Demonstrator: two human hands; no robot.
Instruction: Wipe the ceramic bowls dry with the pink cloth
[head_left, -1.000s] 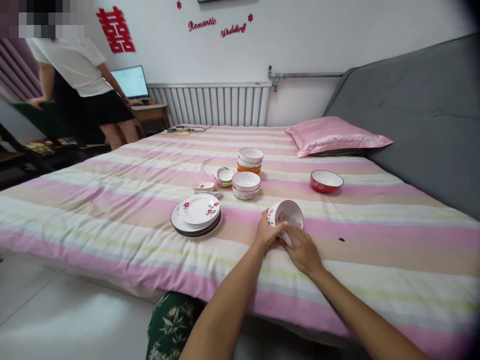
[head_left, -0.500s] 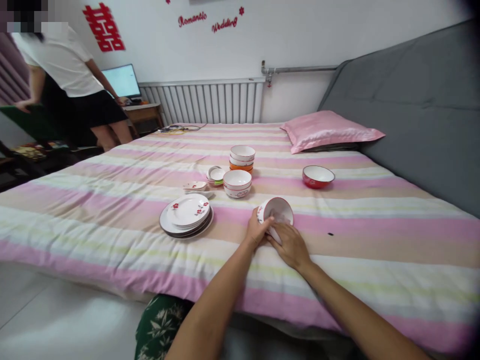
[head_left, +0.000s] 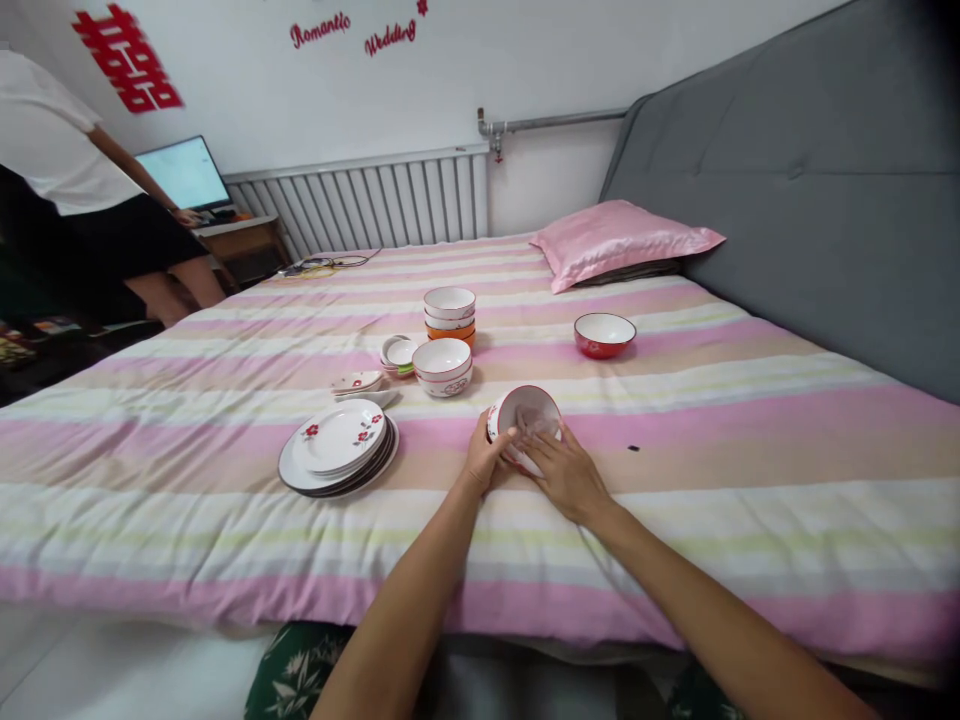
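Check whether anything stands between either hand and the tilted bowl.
Nothing clearly visible does. The left hand holds the tilted bowl at its side, and the right hand reaches over the near rim into it. Whether the greyish patch inside is shadow or something thin, I cannot tell.

The word "Romantic" (head_left: pixel 320 30) stands in red letters on the white wall (head_left: pixel 547 60), and the word "Wedding" (head_left: pixel 391 38), also red, stands to its right and slightly lower. Each begins with a capital, and both slope upward to the right. Farther left on the same wall is a large red Chinese sign (head_left: pixel 128 60), the double-happiness character 囍. The lit computer screen (head_left: pixel 184 175) below it shows content too faint to read.
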